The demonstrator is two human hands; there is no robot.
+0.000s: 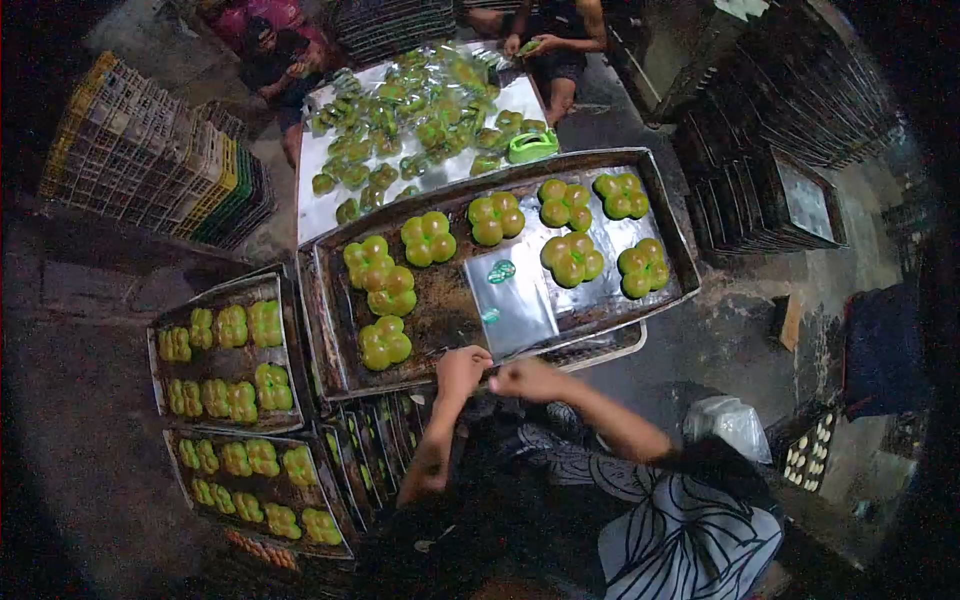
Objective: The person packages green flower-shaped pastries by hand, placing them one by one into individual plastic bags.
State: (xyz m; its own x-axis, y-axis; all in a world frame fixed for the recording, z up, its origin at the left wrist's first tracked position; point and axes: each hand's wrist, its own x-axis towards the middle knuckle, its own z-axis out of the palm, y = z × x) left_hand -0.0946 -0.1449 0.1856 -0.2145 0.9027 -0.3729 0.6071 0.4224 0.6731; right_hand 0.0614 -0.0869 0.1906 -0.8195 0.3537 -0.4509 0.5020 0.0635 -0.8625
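At the near rim of a large dark metal tray (430,312), the bare left hand (463,370) sits with fingers curled, and the bare right hand (528,380) is bunched just beside it, somewhat blurred (I cannot tell whether either grasps anything). Beyond them, flat clear plastic bags with green print (512,318) lie among glossy green four-lobed buns (573,260). The step in hand seems to be handling a bag; the next move probably calls for a light pinch on thin plastic.

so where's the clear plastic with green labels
In the head view, the clear plastic lies centrally in the large tray, among green buns, just beyond the left hand and right hand.
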